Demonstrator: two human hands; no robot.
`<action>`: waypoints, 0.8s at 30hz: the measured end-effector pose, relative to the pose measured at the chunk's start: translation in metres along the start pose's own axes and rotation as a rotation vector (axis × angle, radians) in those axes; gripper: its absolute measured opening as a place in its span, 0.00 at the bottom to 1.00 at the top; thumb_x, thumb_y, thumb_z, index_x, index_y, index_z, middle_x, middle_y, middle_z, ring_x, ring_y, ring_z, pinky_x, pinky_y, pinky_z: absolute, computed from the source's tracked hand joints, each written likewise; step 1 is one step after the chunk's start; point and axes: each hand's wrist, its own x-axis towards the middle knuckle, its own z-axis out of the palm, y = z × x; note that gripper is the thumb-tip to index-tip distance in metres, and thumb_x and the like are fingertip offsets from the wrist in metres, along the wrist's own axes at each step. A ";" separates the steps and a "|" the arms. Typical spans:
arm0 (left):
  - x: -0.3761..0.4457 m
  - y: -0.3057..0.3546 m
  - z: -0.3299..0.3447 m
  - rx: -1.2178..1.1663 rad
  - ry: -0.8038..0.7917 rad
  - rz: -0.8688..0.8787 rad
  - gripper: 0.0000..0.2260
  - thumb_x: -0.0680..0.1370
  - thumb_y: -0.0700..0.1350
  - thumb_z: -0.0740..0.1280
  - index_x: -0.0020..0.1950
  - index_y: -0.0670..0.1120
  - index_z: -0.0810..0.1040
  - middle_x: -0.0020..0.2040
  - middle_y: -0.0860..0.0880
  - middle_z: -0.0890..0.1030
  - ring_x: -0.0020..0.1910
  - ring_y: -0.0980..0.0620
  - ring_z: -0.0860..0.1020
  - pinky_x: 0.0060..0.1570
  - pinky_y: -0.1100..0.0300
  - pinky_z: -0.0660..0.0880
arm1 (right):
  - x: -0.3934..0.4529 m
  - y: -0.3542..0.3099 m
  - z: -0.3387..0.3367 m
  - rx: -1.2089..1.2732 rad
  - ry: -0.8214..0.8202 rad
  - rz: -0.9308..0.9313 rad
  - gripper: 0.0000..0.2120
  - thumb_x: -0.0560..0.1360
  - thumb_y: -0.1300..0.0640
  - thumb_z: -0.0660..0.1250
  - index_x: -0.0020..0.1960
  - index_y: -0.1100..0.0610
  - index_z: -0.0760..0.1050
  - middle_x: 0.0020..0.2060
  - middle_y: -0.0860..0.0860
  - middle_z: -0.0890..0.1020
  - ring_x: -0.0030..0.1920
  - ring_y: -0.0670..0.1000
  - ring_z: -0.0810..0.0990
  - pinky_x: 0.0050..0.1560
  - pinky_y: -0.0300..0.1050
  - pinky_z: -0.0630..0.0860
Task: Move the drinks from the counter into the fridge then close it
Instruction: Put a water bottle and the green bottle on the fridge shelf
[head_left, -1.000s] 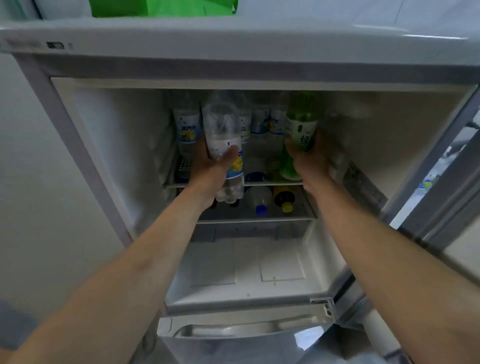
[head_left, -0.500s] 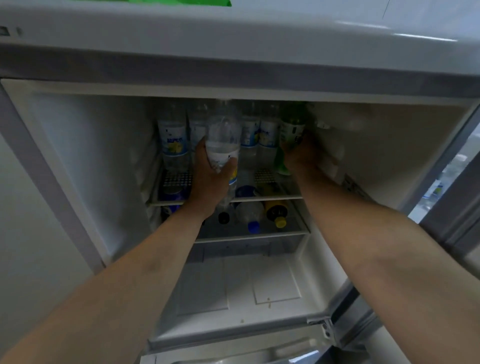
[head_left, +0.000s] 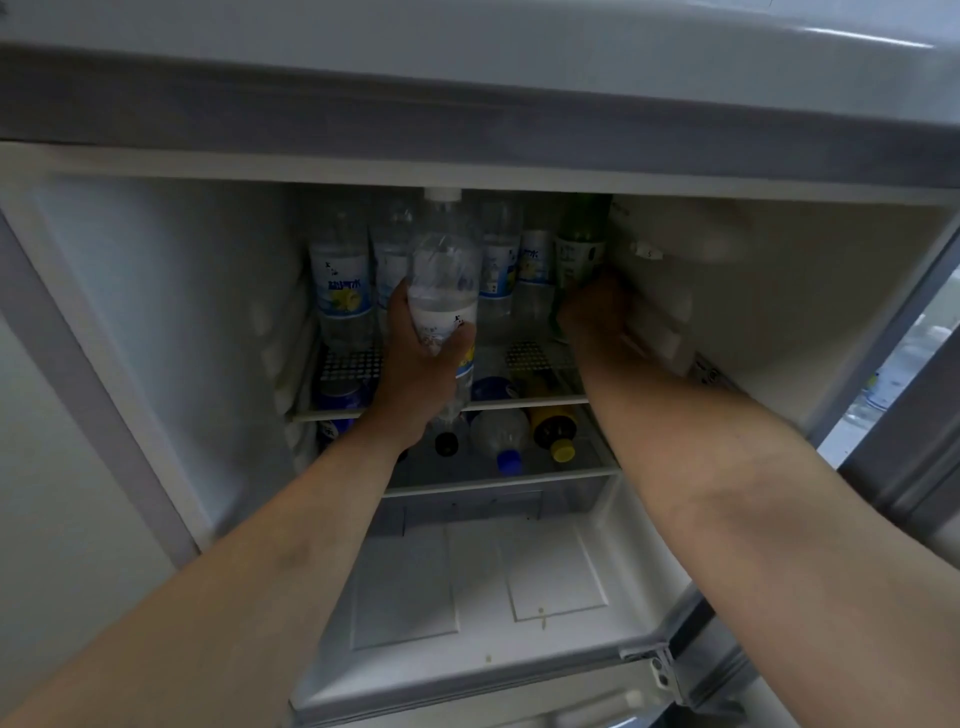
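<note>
The fridge (head_left: 156, 322) stands open in front of me. My left hand (head_left: 421, 374) grips a clear water bottle (head_left: 444, 270) with a white cap and a blue and yellow label, held upright over the front of the upper shelf (head_left: 524, 401). My right hand (head_left: 592, 312) grips the lower part of a green bottle (head_left: 582, 234) at the right end of that shelf, close to the fridge's right wall. Several matching clear bottles (head_left: 340, 280) stand in a row at the back of the shelf.
On the lower shelf (head_left: 498, 480) lie a bottle with a blue cap (head_left: 501, 436), one with a yellow cap (head_left: 556, 428) and one with a black cap (head_left: 447, 442). Blue cans (head_left: 337, 395) sit at the left. The fridge door (head_left: 914, 415) is swung open at the right.
Both hands have pushed further into the fridge. The green bottle has gone deeper, toward the back right of the upper shelf. The clear bottle has moved a little further in over the shelf.
</note>
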 end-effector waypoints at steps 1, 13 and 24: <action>0.000 -0.001 0.000 0.005 0.003 -0.004 0.32 0.79 0.40 0.69 0.78 0.48 0.56 0.73 0.48 0.69 0.67 0.55 0.72 0.58 0.74 0.72 | -0.001 0.001 0.001 0.013 0.016 -0.001 0.21 0.80 0.57 0.65 0.71 0.60 0.70 0.68 0.59 0.74 0.68 0.58 0.74 0.65 0.49 0.71; 0.007 -0.005 0.004 -0.019 0.019 -0.031 0.31 0.78 0.39 0.69 0.77 0.49 0.57 0.69 0.52 0.71 0.56 0.67 0.74 0.53 0.75 0.74 | -0.006 0.012 0.005 0.075 -0.065 0.060 0.21 0.77 0.56 0.70 0.68 0.59 0.73 0.65 0.58 0.78 0.63 0.57 0.78 0.57 0.46 0.76; 0.007 -0.007 0.006 -0.011 0.045 -0.023 0.30 0.78 0.38 0.69 0.76 0.49 0.59 0.65 0.54 0.71 0.53 0.76 0.74 0.49 0.79 0.71 | -0.018 0.010 0.006 0.050 -0.069 0.048 0.24 0.79 0.57 0.67 0.72 0.61 0.67 0.68 0.59 0.74 0.67 0.58 0.74 0.62 0.50 0.74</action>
